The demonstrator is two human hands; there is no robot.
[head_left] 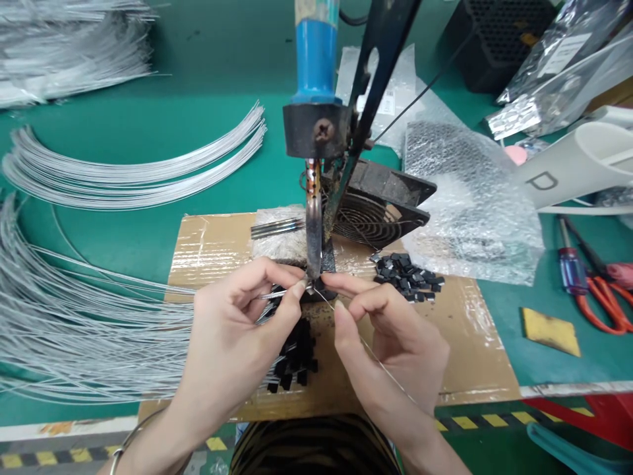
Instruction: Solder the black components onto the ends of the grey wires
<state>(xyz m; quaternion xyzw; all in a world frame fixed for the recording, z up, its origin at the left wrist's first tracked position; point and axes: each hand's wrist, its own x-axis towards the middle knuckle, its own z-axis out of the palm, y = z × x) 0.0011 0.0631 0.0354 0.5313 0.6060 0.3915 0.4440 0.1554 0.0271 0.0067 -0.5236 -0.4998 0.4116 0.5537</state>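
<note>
A soldering iron [315, 63] with a blue handle is clamped upright on a black metal arm, its tip [313, 231] pointing down between my hands. My left hand [237, 330] pinches a thin grey wire [274, 294] just left of the tip; whatever sits at the wire's end is mostly hidden by my fingers. Closed around a thin strand of solder wire [388, 375], my right hand [395, 330] has its index finger close to the tip's right side. Black connectors [299, 356] on grey wires lie under my left hand. Small loose black connectors [408, 277] are piled on the right.
Bundles of grey wire [99, 330] spread over the left side, with another bundle [138, 178] behind. Cardboard [465, 343] lies beneath my hands. A black fan [376, 204] stands behind the iron. Bubble wrap [459, 191], a yellow sponge [550, 331] and orange-handled pliers [601, 307] are at right.
</note>
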